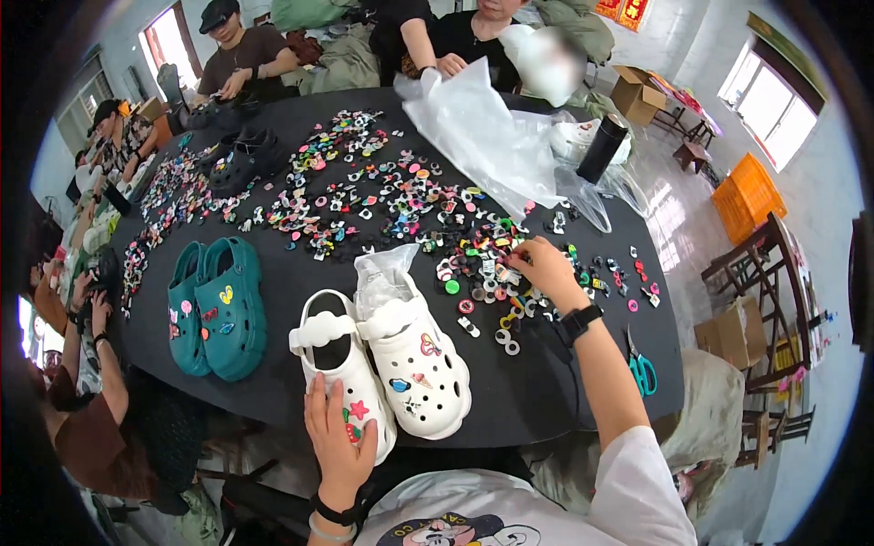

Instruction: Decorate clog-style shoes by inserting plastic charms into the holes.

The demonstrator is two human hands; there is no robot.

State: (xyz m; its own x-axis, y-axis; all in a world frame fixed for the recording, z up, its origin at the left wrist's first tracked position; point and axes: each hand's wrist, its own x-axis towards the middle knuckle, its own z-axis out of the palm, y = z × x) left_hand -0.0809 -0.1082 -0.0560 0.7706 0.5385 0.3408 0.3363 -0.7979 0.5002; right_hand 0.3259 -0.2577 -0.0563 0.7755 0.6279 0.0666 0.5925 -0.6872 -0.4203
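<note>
Left fingers (318, 407): white clog (366, 386) beneath | right fingers (530, 252): charms (487, 264) at tips

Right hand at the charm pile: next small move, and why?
Probably pinch and lift one of the loose shoe charms: the right hand is down among them, though whether it already holds one is unclear. The left hand lies on the left white clog, and the right white clog shows open holes.

Pale capital lettering, partly hidden by folds, arcs across the dark rounded print (446, 530) on the wearer's white fabric T-shirt (510, 499) at six o'clock. Gold marks on the red wall poster (626, 10), one o'clock, are cut off and illegible. Marks on the small multicoloured charms (414, 217), spread from nine through twelve to three o'clock, are too small to read.
</note>
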